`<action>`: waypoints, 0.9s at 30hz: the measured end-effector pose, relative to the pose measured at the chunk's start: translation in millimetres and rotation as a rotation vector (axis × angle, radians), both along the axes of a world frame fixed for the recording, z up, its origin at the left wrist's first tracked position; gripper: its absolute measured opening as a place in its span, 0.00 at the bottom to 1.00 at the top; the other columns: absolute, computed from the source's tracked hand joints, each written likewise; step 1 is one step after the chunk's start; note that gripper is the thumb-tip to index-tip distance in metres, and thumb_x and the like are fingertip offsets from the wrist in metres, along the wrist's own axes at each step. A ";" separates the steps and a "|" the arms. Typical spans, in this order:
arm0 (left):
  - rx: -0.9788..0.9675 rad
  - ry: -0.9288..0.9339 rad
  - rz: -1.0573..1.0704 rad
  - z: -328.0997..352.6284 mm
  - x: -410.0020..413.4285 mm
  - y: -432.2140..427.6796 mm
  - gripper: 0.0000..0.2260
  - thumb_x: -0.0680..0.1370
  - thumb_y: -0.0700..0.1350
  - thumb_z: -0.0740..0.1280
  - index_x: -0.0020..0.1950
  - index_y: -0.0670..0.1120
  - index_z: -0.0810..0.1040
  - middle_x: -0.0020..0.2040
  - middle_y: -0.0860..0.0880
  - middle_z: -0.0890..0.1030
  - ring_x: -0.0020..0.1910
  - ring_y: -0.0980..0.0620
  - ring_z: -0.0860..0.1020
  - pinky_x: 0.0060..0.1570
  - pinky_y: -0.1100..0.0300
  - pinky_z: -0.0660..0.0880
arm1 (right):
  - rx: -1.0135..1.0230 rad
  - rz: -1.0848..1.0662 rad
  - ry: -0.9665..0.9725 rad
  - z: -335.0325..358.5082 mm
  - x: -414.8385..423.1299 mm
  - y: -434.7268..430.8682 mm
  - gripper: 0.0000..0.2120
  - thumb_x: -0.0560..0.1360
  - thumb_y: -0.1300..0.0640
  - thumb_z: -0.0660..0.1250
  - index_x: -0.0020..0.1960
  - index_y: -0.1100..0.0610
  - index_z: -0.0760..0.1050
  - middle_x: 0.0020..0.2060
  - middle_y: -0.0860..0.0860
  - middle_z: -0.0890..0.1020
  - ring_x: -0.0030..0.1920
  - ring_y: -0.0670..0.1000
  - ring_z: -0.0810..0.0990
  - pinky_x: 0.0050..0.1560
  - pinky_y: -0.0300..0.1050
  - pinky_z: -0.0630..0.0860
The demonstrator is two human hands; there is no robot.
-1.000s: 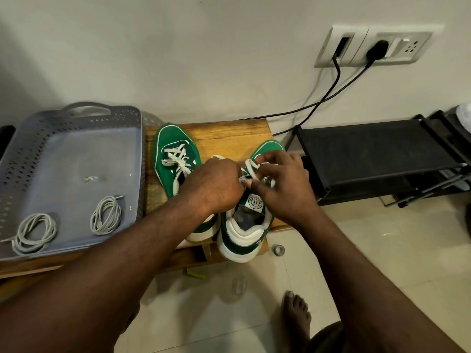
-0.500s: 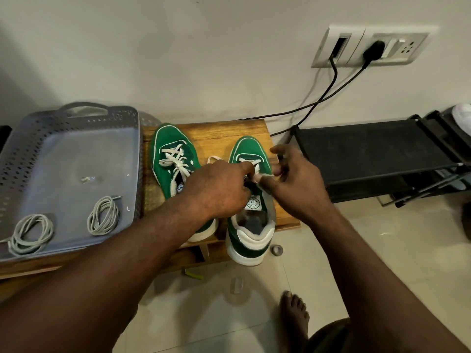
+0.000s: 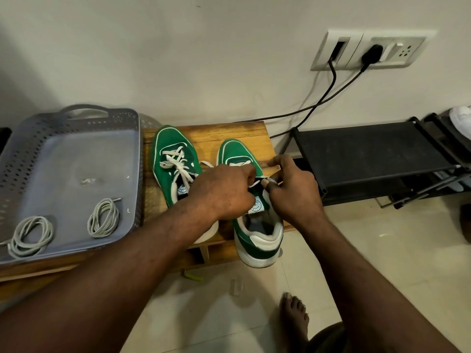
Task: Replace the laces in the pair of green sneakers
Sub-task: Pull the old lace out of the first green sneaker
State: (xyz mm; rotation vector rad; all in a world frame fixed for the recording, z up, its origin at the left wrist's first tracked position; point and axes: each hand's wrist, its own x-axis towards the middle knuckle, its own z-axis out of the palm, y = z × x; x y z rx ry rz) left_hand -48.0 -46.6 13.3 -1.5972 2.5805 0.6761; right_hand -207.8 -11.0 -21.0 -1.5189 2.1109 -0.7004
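The right-side green sneaker (image 3: 238, 151) is sitting on the wooden bench (image 3: 229, 131) with its heel hanging off the front edge. Both hands are working over its tongue: the left hand (image 3: 221, 192) is curling its fingers and pinching the white lace (image 3: 239, 163), and the right hand (image 3: 293, 189) is pinching the same lace from the other side. The other sneaker (image 3: 168, 141) is lying just beside it, fully laced. Two coiled spare laces (image 3: 103, 217) are resting in the grey tray (image 3: 76, 154) off to the left.
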 end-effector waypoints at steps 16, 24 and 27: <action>0.151 0.262 0.012 -3.6 -4.4 3.9 0.08 0.78 0.43 0.71 0.44 0.53 0.74 0.42 0.52 0.79 0.42 0.51 0.78 0.43 0.50 0.78 | -0.029 0.036 0.129 2.9 6.7 3.2 0.17 0.80 0.55 0.71 0.67 0.47 0.74 0.52 0.47 0.85 0.47 0.50 0.84 0.48 0.55 0.84; -0.146 0.029 0.207 -2.7 -13.1 16.7 0.08 0.79 0.51 0.70 0.55 0.49 0.80 0.48 0.47 0.81 0.46 0.45 0.80 0.41 0.53 0.76 | -0.029 0.045 0.113 1.1 8.6 2.2 0.17 0.80 0.51 0.73 0.66 0.44 0.74 0.52 0.44 0.85 0.48 0.49 0.84 0.49 0.51 0.83; -0.186 -0.018 0.212 -2.6 -16.9 19.9 0.07 0.80 0.51 0.70 0.53 0.48 0.81 0.44 0.47 0.79 0.44 0.45 0.79 0.39 0.54 0.74 | -0.037 0.050 0.099 -1.3 8.7 1.5 0.17 0.80 0.52 0.73 0.66 0.44 0.74 0.50 0.43 0.85 0.47 0.47 0.84 0.47 0.49 0.82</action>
